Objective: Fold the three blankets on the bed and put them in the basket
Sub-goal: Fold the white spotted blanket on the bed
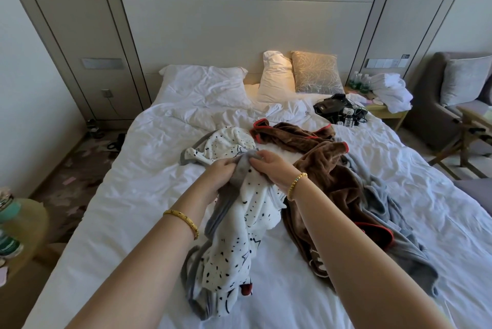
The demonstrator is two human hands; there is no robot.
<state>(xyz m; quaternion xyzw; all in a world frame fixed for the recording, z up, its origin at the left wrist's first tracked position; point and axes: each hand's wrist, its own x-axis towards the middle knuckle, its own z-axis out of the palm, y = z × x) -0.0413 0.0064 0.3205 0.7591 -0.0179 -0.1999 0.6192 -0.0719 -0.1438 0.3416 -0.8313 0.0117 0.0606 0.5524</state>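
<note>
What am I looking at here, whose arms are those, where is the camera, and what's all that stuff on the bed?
There is no machine here. The one picture comes from a wide-angle camera worn on a person's head, looking forward and down, so the two bare arms reaching in from the bottom are that person's own.

The left hand and right hand are close together, both gripping the grey edge of a white spotted blanket, which is bunched up and partly lifted off the bed.

Beside it, to the right, a brown blanket with red trim lies crumpled, partly over a grey blanket. None of the three is folded yet.

At the head of the bed are pillows, and near the far right corner a dark tangle of gadgets and cables. No basket is in view.
</note>
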